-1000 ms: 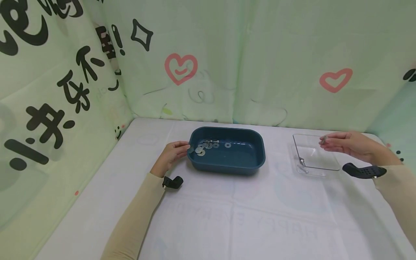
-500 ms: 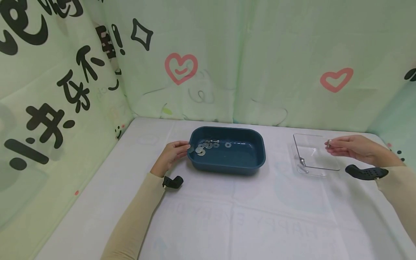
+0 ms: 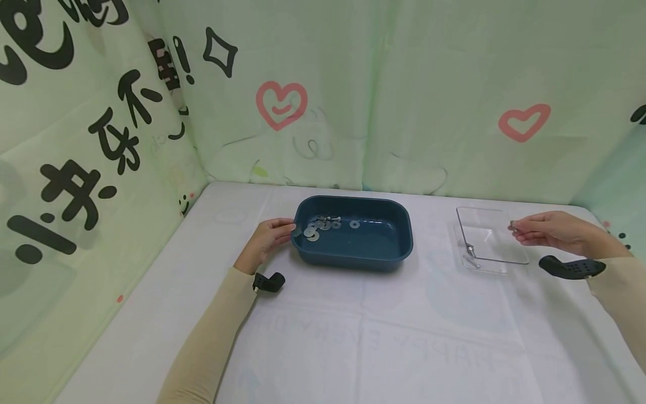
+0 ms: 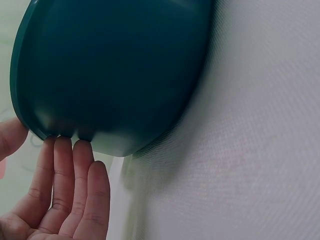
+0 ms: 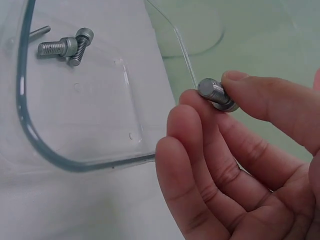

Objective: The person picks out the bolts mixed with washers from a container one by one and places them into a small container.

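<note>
1. Right hand is pinching a metal bolt between thumb and fingertips; the grip is narrow, with the other fingers curving loosely below.
2. That bolt is hanging above the bench, at the right side of the clear box. Whether it's sitting over the rim or just outside, I'm not able to tell.
3. Change over the last second: the right hand is shifting slightly right and towards the person, going from over the box to its right edge. Bolt is showing less in the head view now.
4. What it's meaning, my judgement: the bolt is staying gripped through that shift, so it isn't being let go at this instant.
5. Box is holding loose bolts: two are lying against each other, and another shank is partly showing near the rim.
6. Left hand is resting nearly straight fingers against the left end of the blue tray, thumb by the rim. It isn't visibly moving; probably it's steadying the tray.
7. Tray is standing well left of the box, carrying washers bunched mostly at its left end, one lying apart, plus metal fasteners. Contents aren't visibly shifting.
</note>
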A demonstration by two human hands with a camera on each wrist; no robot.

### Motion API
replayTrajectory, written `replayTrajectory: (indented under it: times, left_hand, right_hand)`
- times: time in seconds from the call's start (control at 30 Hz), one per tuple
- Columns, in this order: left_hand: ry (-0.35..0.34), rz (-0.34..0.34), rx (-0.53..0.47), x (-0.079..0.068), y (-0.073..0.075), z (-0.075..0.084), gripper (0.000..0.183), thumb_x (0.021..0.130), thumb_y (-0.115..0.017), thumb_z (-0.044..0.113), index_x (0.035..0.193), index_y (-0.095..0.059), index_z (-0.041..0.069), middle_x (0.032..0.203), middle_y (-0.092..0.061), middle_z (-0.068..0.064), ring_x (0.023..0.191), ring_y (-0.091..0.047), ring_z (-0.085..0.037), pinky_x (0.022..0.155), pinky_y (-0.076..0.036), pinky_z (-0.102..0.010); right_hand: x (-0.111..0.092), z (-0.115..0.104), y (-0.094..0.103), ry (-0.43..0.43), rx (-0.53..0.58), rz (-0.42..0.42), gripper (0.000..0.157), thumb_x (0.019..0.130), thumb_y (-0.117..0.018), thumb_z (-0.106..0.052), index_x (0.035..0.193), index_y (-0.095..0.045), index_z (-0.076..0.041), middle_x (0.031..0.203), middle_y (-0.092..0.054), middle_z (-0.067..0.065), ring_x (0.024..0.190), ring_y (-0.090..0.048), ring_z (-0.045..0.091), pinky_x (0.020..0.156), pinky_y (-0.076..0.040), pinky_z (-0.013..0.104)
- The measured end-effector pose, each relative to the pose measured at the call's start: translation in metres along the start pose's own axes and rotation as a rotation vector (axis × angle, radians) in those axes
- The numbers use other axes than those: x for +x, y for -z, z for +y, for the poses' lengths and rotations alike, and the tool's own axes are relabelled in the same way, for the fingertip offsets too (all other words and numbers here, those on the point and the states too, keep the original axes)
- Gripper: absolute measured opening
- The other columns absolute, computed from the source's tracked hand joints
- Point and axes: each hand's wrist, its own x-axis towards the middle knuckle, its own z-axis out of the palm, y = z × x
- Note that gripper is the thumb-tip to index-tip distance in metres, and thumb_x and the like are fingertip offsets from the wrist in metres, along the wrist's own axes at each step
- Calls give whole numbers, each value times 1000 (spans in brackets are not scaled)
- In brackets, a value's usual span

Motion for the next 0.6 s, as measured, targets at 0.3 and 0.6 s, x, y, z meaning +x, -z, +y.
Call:
replayTrajectory:
  times: [0.3, 0.6]
  left_hand:
    - [-5, 2, 4, 0, -1, 1, 38, 93, -58, 13, 127, -53, -2, 131, -55, -17, 96, -60, -11, 98, -50, -28]
    - [-4, -8, 5, -1, 0, 2, 39, 93, -58, 13, 128, -52, -2, 132, -54, -17, 99, -59, -12, 102, -47, -31]
  right_hand:
    - [0, -1, 0, -43, -29, 37, 26, 99, -48, -23, 84, -66, -34, 91, -69, -13, 87, -66, 6, 83, -55, 20]
    - [-3, -1, 3, 22, -31, -59, 35, 102, -40, -20, 89, -68, -37, 95, -69, -17, 90, -66, 4, 82, -55, 18]
